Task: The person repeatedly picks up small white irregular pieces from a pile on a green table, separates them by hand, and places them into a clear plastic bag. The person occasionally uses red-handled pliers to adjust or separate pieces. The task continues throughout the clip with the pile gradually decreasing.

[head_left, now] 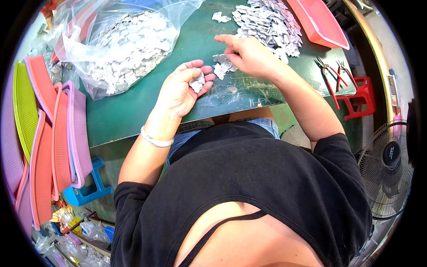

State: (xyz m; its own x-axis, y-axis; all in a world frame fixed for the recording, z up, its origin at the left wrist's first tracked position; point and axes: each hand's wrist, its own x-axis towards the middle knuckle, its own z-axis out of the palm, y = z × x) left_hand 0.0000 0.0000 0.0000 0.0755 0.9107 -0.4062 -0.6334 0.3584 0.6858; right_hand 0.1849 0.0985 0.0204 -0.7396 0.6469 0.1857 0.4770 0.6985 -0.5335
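Note:
Palm up over the near part of the green table (118,118), my left hand (178,86) has its fingers curled around a small, flat, silver-grey piece with a wavy outline (197,82). The thumb presses on it; whether more than one piece lies there I cannot tell. My right hand (253,57) is further right, index finger stretched out and thumb apart, with nothing visible between them. Just below its thumb lie a few similar grey pieces (223,66). Behind that hand spreads a large heap of the same pieces (271,26). One loose piece (221,17) sits left of the heap.
A clear plastic bag (133,49) full of grey pieces stands at the back left. Red-handled pliers (329,75) lie at the right edge, below a red tray (318,22). Stacked coloured baskets (80,129), a blue stool (91,184), a red stool (362,98) and a fan (387,164) flank the table.

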